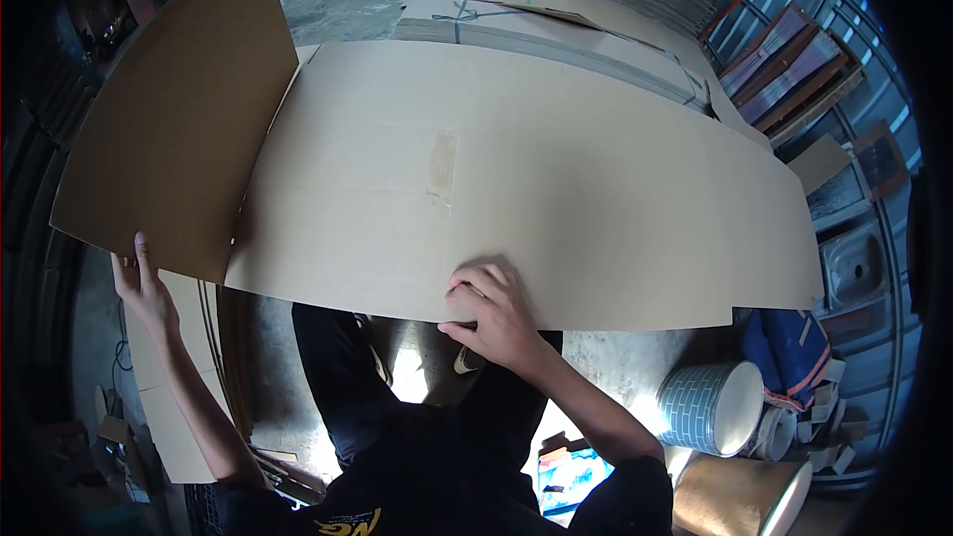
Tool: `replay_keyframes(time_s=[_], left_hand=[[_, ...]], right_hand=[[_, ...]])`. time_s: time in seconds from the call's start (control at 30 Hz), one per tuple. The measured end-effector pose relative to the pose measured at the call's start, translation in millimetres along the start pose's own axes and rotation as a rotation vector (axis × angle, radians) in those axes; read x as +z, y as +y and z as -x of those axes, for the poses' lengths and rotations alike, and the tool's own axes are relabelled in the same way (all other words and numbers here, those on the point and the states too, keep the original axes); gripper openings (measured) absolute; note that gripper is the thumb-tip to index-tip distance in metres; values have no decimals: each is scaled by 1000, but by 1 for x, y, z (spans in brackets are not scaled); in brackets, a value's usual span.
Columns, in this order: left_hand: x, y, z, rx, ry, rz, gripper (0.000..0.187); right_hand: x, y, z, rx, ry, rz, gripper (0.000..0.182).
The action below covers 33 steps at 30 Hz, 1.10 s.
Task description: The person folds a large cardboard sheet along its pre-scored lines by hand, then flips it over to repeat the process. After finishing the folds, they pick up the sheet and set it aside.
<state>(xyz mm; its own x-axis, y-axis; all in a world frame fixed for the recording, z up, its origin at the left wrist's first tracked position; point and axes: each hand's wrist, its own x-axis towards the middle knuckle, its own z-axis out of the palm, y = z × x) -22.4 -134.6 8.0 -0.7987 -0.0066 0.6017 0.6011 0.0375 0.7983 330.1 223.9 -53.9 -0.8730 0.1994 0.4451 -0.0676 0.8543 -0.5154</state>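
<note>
A large flat cardboard sheet (596, 189) stretches across the view in front of me, with a torn tape patch near its middle. Its left flap (179, 119) is folded up along a crease and looks darker. My left hand (146, 288) grips the lower edge of that flap, thumb on the near face and fingers behind. At the sheet's front edge, my right hand (491, 313) is closed round the border, with its fingers curled on top and the thumb at the edge.
Behind the sheet lies a strapped stack of flat cardboard (556, 30). More cardboard panels (179, 377) lean at the lower left. To the right are a blue brick-patterned drum (710, 407), a gold-coloured drum (740, 496), a metal sink (854, 268) and a blue bag (784, 352).
</note>
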Motion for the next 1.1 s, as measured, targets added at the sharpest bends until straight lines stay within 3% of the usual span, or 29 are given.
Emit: replay_keyframes(time_s=[0.5, 0.67, 0.87, 1.1], left_hand=[[3, 2, -1, 25, 52, -38, 49], [-9, -13, -6, 82, 116, -211, 52], [-13, -16, -5, -18, 286, -188, 52], [-45, -26, -13, -29, 346, -263, 51]], right_hand=[[-10, 0, -12, -47, -111, 94, 44], [-5, 9, -16, -34, -132, 49, 46], [0, 18, -19, -7, -238, 67, 42], [-2, 22, -19, 14, -306, 57, 31]])
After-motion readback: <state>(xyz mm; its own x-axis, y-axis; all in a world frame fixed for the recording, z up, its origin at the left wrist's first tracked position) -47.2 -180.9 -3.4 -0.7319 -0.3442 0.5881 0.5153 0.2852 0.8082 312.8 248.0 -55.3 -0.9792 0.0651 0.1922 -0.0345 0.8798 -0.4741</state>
